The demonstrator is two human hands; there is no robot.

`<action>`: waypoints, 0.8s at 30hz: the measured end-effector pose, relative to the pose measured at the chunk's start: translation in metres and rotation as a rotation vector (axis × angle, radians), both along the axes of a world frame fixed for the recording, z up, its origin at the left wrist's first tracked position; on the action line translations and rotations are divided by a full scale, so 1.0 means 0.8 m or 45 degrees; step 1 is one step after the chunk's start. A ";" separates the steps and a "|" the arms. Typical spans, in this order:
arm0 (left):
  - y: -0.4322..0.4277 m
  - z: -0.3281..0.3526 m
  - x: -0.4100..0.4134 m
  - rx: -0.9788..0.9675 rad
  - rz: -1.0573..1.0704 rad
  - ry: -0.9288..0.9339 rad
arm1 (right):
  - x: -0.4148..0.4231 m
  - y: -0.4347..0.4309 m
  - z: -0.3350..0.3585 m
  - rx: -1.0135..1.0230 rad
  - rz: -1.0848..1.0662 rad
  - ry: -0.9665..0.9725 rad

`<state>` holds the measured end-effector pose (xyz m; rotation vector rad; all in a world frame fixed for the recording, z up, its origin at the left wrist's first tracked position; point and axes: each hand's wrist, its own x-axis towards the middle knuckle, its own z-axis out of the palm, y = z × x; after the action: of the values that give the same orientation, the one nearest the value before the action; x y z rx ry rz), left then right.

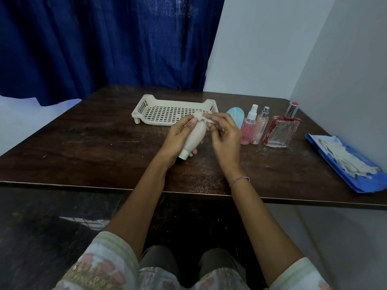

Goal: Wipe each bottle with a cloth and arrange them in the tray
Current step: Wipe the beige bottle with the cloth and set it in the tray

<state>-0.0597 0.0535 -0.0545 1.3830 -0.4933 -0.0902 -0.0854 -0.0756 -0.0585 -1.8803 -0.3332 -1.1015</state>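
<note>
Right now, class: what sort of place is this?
Probably a plain indoor room arranged as a work corner: a dark wooden table against bare white walls, a blue curtain behind.

We note a beige bottle (194, 137) tilted, cap toward us, a small cloth (202, 118) bunched over its far end. The slotted cream tray (167, 114) sits behind; three more bottles (261, 126) stand right.

The left part of the desk (83, 139) is bare, so a hand can move there freely. The tray (173, 110) sits at the back with room inside. On the right, a row of bottles (261, 126) stands close together, and a blue sheet (343, 162) with cloths blocks the corner.
</note>
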 end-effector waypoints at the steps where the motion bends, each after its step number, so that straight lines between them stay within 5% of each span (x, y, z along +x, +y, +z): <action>1: 0.000 -0.001 0.001 -0.003 0.027 -0.008 | 0.000 0.000 -0.001 0.006 0.018 0.008; 17: 0.015 -0.008 0.026 -0.339 0.645 -0.007 | -0.010 0.035 -0.013 -0.518 0.367 0.135; 24: 0.005 -0.009 0.026 -0.198 0.447 0.182 | -0.010 0.034 -0.011 -0.476 0.267 0.086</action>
<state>-0.0385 0.0573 -0.0614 1.2812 -0.1311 0.1320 -0.0937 -0.0485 -0.0674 -2.1434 -0.7207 -0.8756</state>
